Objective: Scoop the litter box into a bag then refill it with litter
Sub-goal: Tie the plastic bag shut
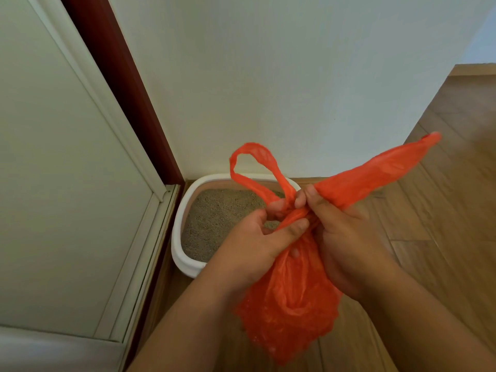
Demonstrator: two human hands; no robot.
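Head view: we see both hands at lower centre.
Bag [290, 299]: orange, hanging between them.
Left hand [257, 245]: pinches its neck.
Right hand [346, 237]: grips a handle.
Litter box [185, 253]: behind, filled.

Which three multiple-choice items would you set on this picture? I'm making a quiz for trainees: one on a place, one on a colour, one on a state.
1. Where does the litter box stand?
A. On a shelf
B. On the floor in the corner by the door frame
C. Inside a cupboard

2. What colour is the bag?
A. Orange-red
B. Blue
C. Black

3. What is happening at the bag's top?
A. It lies flat on the floor
B. It hangs from a hook
C. The left hand and right hand grip its handles, crossed together

Key: 1 B, the white box sits on wood flooring against the wall; 2 A, plainly orange-red plastic; 3 C, both hands pinch the gathered handles.
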